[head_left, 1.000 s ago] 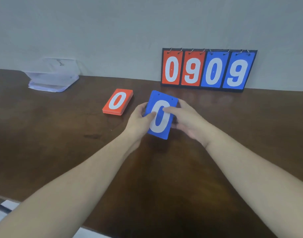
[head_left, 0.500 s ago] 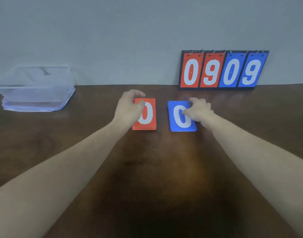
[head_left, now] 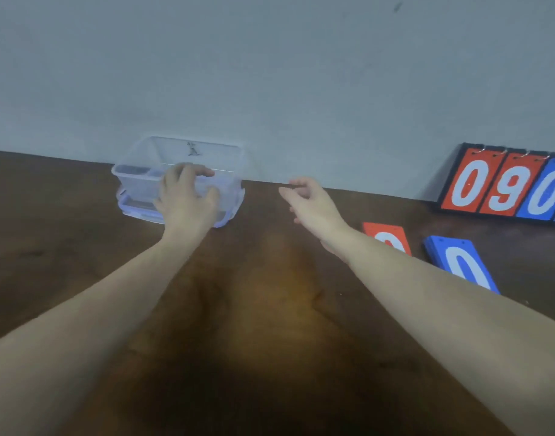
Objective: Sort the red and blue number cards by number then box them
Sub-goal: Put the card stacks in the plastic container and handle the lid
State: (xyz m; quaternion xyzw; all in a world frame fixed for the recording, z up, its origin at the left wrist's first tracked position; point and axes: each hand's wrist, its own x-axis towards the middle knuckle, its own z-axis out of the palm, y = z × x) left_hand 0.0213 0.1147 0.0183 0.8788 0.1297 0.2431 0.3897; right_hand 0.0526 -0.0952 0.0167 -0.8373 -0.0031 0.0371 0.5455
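Your left hand (head_left: 188, 196) curls over the near rim of the clear box (head_left: 175, 171) at the table's (head_left: 269, 309) far edge, likely to draw it closer. Your right hand (head_left: 310, 199) hovers loosely open, holding nothing. The red stack (head_left: 387, 236) and blue stack (head_left: 458, 262) wait near the right edge, below the scoreboard (head_left: 505, 187).

"0" on blue card stack (head_left: 461, 265)

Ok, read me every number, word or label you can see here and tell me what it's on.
"0", "9", "0": scoreboard flip stand, two red cards then a blue one; the rest is cut off by the frame edge.
"0": blue card stack.
"0", partly hidden: red card stack.
Dark mark on clear plastic box: unreadable.
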